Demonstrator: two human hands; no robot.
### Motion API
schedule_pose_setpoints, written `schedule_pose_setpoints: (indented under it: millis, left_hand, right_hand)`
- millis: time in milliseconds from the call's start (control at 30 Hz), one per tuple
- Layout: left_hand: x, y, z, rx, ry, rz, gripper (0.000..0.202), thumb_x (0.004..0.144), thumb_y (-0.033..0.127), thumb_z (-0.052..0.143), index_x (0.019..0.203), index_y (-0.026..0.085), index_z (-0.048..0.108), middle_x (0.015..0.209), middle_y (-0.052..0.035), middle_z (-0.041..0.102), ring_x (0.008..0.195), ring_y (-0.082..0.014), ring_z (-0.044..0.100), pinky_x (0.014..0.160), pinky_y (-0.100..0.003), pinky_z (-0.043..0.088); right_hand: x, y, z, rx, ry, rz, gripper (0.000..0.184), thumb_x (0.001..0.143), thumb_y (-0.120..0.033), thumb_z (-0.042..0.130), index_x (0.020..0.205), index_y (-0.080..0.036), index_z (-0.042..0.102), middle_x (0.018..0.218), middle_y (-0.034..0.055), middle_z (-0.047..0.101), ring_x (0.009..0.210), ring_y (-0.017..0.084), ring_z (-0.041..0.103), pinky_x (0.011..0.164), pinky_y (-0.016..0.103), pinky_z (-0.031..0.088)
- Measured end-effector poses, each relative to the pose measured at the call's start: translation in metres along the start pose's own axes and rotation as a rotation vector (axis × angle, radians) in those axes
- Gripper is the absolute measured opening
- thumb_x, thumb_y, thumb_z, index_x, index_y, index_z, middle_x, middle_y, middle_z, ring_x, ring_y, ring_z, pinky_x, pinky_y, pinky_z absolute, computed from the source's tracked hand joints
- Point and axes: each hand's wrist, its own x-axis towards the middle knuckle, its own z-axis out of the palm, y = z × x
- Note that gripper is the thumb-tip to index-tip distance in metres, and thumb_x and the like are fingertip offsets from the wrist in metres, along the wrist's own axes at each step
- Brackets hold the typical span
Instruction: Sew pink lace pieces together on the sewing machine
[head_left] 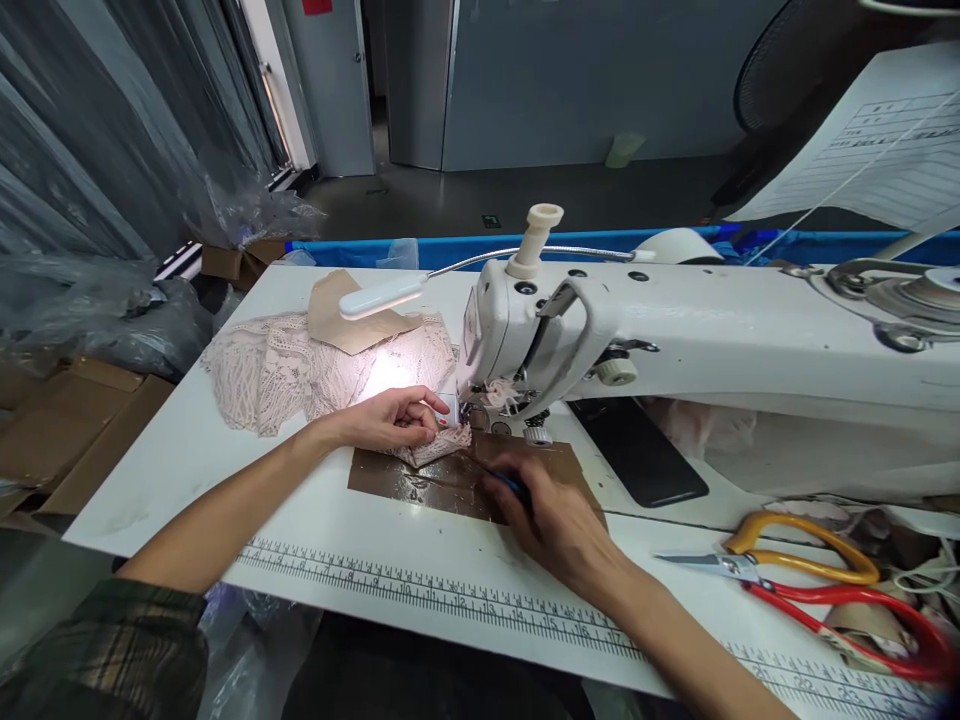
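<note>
Pale pink lace fabric lies bunched on the left of the sewing table, and its near edge runs to the needle area of a white sewing machine. My left hand is closed on the lace just left of the presser foot, its fingers curled and the thumb low. My right hand is wrapped round a slim tool with a dark blue handle. That tool's thin tip points at the lace edge by the needle; its exact kind is blurred. Beneath both hands is a shiny brown sheet.
A lit white lamp hangs over the lace and a tan paper pattern piece. Right of my hand lie a black phone, yellow-handled scissors and red-handled scissors. A printed ruler follows the table's front edge. Cardboard boxes stand left.
</note>
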Motion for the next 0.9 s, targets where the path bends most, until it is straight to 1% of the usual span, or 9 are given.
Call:
schedule_pose_setpoints:
  millis: [67,133,200,300,500,767,900]
  left_hand:
    - [0.0,-0.001,0.0,-0.004,-0.006,-0.007,0.033,0.083,0.022,0.064,0.112,0.014,0.05,0.074,0.0025,0.057,0.061,-0.0067,0.048,0.058,-0.021,0.036]
    - [-0.001,-0.002,-0.001,-0.016,-0.016,-0.003,0.031,0.084,0.022,0.063,0.111,0.014,0.051,0.075,0.0021,0.057,0.061,-0.0069,0.047,0.059,-0.022,0.037]
    - [-0.001,-0.004,-0.001,-0.038,-0.026,0.009,0.03,0.084,0.022,0.062,0.111,0.015,0.051,0.075,0.002,0.057,0.061,-0.0071,0.046,0.059,-0.022,0.036]
    - [-0.002,-0.005,-0.002,-0.047,-0.04,0.018,0.03,0.085,0.022,0.061,0.112,0.015,0.05,0.075,0.0017,0.056,0.061,-0.0074,0.045,0.058,-0.022,0.035]
    - [-0.002,-0.005,-0.002,-0.036,-0.057,0.019,0.03,0.085,0.019,0.06,0.113,0.015,0.049,0.076,0.002,0.056,0.061,-0.0072,0.045,0.058,-0.022,0.034]
    - [-0.001,-0.003,-0.003,-0.036,-0.067,0.051,0.027,0.086,0.019,0.059,0.111,0.014,0.05,0.077,0.0006,0.057,0.063,-0.0078,0.046,0.06,-0.023,0.035]
    - [-0.001,-0.005,-0.003,-0.041,-0.072,0.056,0.026,0.087,0.02,0.057,0.112,0.014,0.05,0.077,0.0008,0.056,0.062,-0.0076,0.044,0.059,-0.023,0.034]
  right_hand:
    - [0.009,-0.004,0.005,-0.125,0.028,-0.084,0.032,0.102,-0.038,0.035,0.104,-0.017,0.058,0.077,0.005,0.069,0.061,0.018,0.065,0.051,0.026,0.041]
    - [0.018,-0.004,0.008,-0.221,0.063,-0.163,0.033,0.102,-0.036,0.037,0.097,-0.017,0.062,0.075,0.0046,0.068,0.062,0.017,0.064,0.053,0.026,0.039]
    - [0.023,-0.003,0.009,-0.263,0.089,-0.196,0.032,0.102,-0.033,0.039,0.093,-0.016,0.065,0.072,0.0039,0.067,0.061,0.016,0.063,0.052,0.026,0.036]
    - [0.026,-0.001,0.011,-0.297,0.116,-0.201,0.031,0.102,-0.033,0.041,0.093,-0.015,0.065,0.072,0.0037,0.067,0.056,0.014,0.059,0.05,0.026,0.032]
    - [0.027,0.002,0.013,-0.331,0.122,-0.188,0.038,0.103,-0.038,0.038,0.092,-0.016,0.066,0.073,0.0037,0.068,0.054,0.013,0.057,0.047,0.027,0.026]
    - [0.028,0.004,0.012,-0.314,0.103,-0.191,0.043,0.104,-0.042,0.035,0.092,-0.016,0.067,0.072,0.0039,0.068,0.051,0.013,0.056,0.047,0.028,0.026]
    - [0.028,0.005,0.014,-0.301,0.102,-0.191,0.045,0.104,-0.043,0.034,0.091,-0.016,0.067,0.073,0.0043,0.068,0.051,0.013,0.056,0.047,0.028,0.026]
